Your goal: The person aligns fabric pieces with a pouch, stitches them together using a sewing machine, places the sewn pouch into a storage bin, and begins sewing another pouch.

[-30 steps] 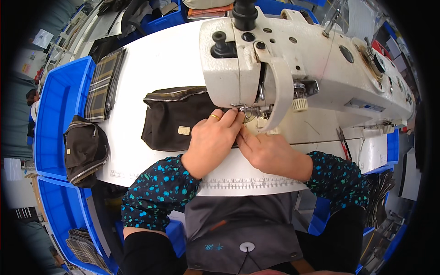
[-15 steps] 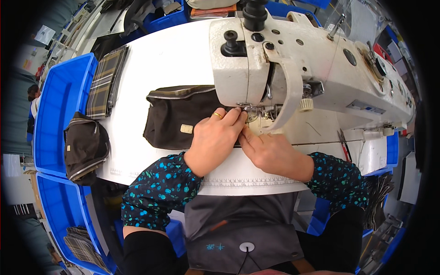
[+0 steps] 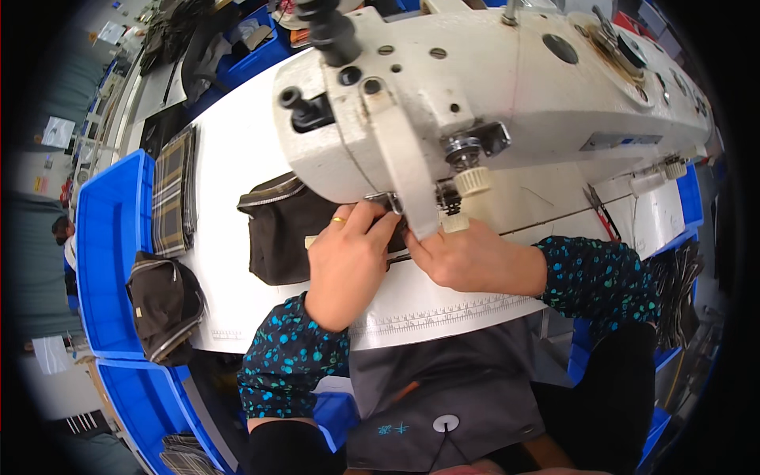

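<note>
A dark brown fabric pouch (image 3: 273,241) with a metal zipper along its far edge lies under the head of a white sewing machine (image 3: 467,87). My left hand (image 3: 346,261) is closed on the pouch's right end, fingertips pressed together close to the presser foot. From the other side, my right hand (image 3: 475,257) pinches the same end, its fingertips partly behind the machine's pale curved guard (image 3: 405,170). The two hands nearly meet at the stitching spot. The needle and the seam there are hidden by the guard and my fingers.
Blue bins (image 3: 115,237) line the left side, with a finished-looking brown pouch (image 3: 162,305) on a rim. Folded plaid cloth (image 3: 174,190) lies at the table's left edge. Red-handled snips (image 3: 603,214) rest at the right. A printed ruler (image 3: 443,314) follows the front edge.
The whole view has shifted and tilted, so the machine head now hides more of the stitching area. Both hands stay at the pouch's end, and the pouch shows slightly turned.
</note>
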`<state>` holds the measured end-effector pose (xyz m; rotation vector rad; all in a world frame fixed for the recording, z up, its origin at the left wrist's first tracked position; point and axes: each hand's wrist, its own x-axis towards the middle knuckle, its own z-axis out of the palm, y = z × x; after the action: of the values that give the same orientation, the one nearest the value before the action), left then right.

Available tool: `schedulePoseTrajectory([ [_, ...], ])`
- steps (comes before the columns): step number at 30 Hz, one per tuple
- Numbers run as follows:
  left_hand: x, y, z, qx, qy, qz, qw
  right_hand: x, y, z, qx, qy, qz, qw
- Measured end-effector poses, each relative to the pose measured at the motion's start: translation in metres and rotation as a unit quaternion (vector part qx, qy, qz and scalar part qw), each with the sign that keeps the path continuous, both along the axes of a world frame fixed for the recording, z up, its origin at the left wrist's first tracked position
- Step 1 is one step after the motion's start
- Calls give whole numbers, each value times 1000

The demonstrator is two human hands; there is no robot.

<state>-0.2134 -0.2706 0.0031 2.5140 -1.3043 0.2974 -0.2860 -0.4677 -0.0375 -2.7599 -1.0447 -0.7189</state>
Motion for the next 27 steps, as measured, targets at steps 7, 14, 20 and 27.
schedulePoseTrajectory([
  [7, 10, 2, -9, -70, 52, 38, 995, 2, 5, -10, 67, -8, 6, 998],
  [14, 17, 1, -19, -61, 104, 84, 989, 2, 9, -8, 43, -31, -9, 999],
  [20, -4, 0, -7, -16, 13, 21, 1000, -4, 10, -10, 33, -25, 4, 999],
  [27, -12, 1, 1, 61, -47, -31, 997, -10, 12, -4, 30, -5, 18, 999],
])
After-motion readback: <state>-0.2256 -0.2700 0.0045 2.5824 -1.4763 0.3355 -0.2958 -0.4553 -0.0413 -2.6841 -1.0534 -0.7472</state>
